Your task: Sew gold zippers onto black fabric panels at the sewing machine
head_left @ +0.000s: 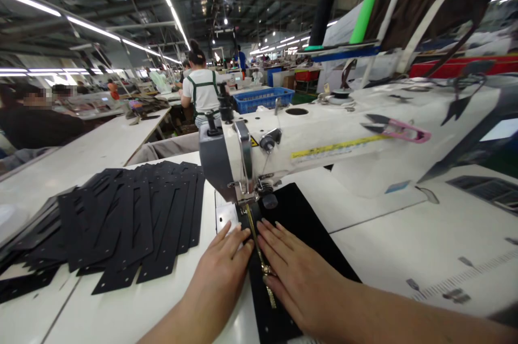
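A black fabric piece [299, 209] lies under the needle area of a white sewing machine [343, 144]. Down its middle runs a gold-toothed zipper [254, 230], its slider near my right fingers. My left hand [222, 268] rests with fingers stretched at the zipper's left side, touching the black material. On the other side, my right hand [295, 274] presses flat on the fabric, fingers pointing toward the presser foot [245, 208]. Neither hand grasps anything. What lies beneath the palms is hidden.
Left of the machine, black slotted panels [133, 220] are piled on the white table. Pink-handled thread snips [399, 129] rest on the machine arm. Behind stand a blue crate [265, 98] and thread cones [321, 17]. A person [200, 87] in a white shirt works farther off.
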The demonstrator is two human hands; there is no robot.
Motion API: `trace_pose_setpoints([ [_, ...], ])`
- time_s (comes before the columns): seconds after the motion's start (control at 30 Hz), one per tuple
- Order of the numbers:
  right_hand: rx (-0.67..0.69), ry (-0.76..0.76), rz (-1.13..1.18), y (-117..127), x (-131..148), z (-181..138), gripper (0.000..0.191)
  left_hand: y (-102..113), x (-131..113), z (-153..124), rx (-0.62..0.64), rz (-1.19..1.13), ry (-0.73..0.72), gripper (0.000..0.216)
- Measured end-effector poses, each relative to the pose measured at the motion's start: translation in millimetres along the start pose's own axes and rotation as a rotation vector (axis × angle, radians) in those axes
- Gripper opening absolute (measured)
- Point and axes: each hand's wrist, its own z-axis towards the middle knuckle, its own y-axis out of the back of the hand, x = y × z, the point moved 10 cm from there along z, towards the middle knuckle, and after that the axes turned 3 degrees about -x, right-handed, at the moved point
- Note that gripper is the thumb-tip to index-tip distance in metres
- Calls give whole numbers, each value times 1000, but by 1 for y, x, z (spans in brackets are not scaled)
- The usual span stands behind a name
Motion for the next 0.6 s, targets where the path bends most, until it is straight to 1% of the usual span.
trace_pose_setpoints([
  [0.17,-19,-15,-8,-2,-5,4,47,0,6,6,30,0,8,28],
  [0.37,-54,27,-63,-2,-10,12,46,0,8,7,-14,4,-27,26],
  [0.47,-84,40,-65,-2,-13,18,45,-2,12,9,-11,-17,-16,26],
  [0.6,-85,22,-46,-4,-20,25,44,-1,17,12,-21,-41,4,25],
])
